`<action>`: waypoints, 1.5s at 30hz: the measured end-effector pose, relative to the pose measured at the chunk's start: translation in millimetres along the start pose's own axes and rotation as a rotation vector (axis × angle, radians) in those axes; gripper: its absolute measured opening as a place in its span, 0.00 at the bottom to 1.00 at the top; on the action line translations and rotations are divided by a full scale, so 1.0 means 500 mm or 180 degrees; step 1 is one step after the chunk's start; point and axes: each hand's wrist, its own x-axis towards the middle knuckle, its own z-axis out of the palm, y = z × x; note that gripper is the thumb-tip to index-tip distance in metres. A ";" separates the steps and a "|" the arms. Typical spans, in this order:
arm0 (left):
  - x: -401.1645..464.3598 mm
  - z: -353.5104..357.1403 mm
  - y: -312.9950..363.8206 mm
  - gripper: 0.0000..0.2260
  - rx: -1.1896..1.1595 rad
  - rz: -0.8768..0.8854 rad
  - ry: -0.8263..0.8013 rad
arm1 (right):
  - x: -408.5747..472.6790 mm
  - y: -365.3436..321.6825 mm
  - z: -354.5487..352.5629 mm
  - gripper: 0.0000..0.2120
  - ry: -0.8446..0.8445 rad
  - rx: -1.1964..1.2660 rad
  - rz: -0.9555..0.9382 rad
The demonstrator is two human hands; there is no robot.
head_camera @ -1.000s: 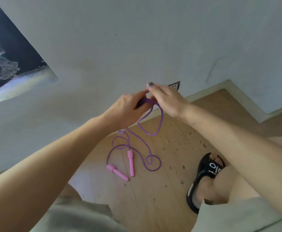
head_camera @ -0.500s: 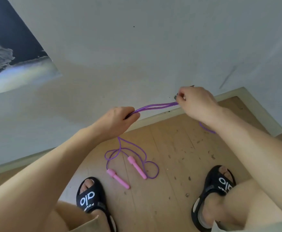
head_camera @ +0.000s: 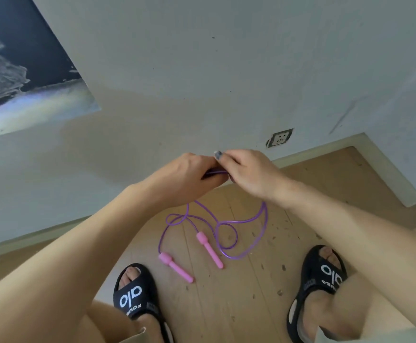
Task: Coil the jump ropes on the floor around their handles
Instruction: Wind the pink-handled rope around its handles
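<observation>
Glossy purple cord [head_camera: 236, 222] pinched by left hand [head_camera: 189, 175] and right hand [head_camera: 249, 174]

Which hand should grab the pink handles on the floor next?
Probably the left hand. Both hands pinch the purple rope up high, but the pink handles lie below and nearer the left; the right hand can hold the gathered loops.
</observation>
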 end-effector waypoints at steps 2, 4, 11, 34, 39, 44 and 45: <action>-0.004 -0.005 -0.009 0.15 0.0285 -0.0194 -0.0082 | 0.008 0.009 -0.027 0.23 0.0187 -0.0719 -0.0131; -0.008 -0.019 -0.019 0.16 0.0396 -0.0330 -0.0113 | 0.022 0.033 -0.064 0.22 0.0449 -0.1176 0.0061; -0.015 -0.014 -0.027 0.16 0.0181 -0.0468 -0.0072 | 0.038 0.103 -0.113 0.15 0.0424 -0.1639 0.1203; -0.013 -0.015 0.019 0.11 -0.0161 0.0038 0.0010 | -0.005 -0.023 -0.021 0.25 -0.0418 0.0640 0.0115; -0.013 -0.036 -0.009 0.19 0.0378 -0.0569 -0.0178 | 0.007 0.018 -0.085 0.25 -0.0105 -0.0648 -0.0157; -0.028 -0.044 -0.042 0.21 0.0614 -0.1073 -0.0448 | 0.010 0.124 -0.143 0.18 -0.0059 -0.2208 0.1057; -0.029 -0.043 -0.038 0.21 0.0510 -0.1005 -0.0344 | 0.009 0.121 -0.132 0.17 -0.0233 -0.2052 0.1079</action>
